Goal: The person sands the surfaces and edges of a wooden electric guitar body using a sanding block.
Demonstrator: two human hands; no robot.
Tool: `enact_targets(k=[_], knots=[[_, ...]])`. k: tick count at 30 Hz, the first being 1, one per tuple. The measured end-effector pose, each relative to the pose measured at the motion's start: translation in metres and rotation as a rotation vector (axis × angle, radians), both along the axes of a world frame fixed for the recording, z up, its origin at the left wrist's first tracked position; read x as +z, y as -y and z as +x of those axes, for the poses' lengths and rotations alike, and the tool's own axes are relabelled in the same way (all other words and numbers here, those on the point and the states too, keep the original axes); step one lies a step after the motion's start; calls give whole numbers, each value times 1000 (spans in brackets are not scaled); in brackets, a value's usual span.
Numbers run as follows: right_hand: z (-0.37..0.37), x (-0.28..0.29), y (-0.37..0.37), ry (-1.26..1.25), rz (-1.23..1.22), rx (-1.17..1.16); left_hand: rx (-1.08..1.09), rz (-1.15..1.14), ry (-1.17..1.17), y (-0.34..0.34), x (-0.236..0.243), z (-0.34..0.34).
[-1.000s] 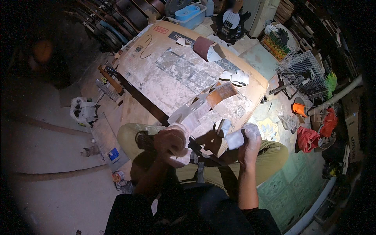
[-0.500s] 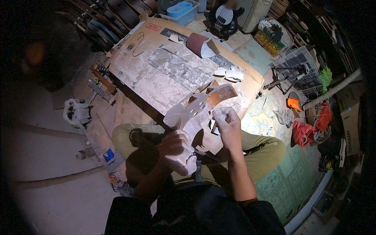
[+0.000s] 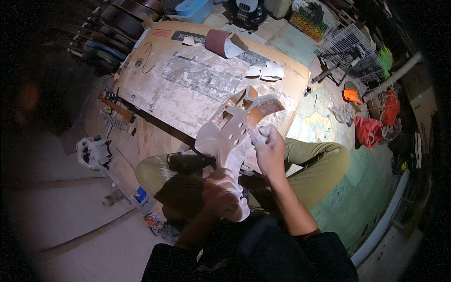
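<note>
A pale, dust-coated guitar body (image 3: 231, 154) with cut-out cavities and several round holes lies tilted over my lap, its far end over the cardboard. My left hand (image 3: 220, 191) is wrapped round its near end, in shadow. At its right edge, beside the curved brown-orange inner face, my right hand (image 3: 269, 149) presses with fingers curled together. White dust covers those fingers. Whatever they may pinch is hidden.
Dusty cardboard (image 3: 155, 96) spreads ahead, bearing a curled sandpaper sheet (image 3: 216, 43) and torn white paper pieces (image 3: 266, 71). A wooden-handled tool (image 3: 116, 108) lies left. Right are a wire rack (image 3: 350, 51), an orange object (image 3: 352, 94) and a red bag (image 3: 368, 131). A dark guitar (image 3: 243, 13) stands behind.
My view has shifted. The guitar body has turned to show its broad face and cavities more. My right hand has come against its right edge; my left hand keeps hold of the near end.
</note>
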State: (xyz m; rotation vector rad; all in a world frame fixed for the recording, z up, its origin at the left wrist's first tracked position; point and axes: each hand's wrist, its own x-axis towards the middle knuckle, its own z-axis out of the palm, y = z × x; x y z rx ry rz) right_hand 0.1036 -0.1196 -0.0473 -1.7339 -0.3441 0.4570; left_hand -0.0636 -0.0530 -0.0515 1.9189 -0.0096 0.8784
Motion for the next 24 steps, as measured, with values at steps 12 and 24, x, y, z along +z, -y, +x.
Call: enact_targets(k=[12, 24], knots=[[-9, 0, 1, 55, 47, -17, -81, -35, -25, 5, 3, 0], [-23, 6, -1, 472, 55, -18, -81, -66, -7, 10, 11, 9]])
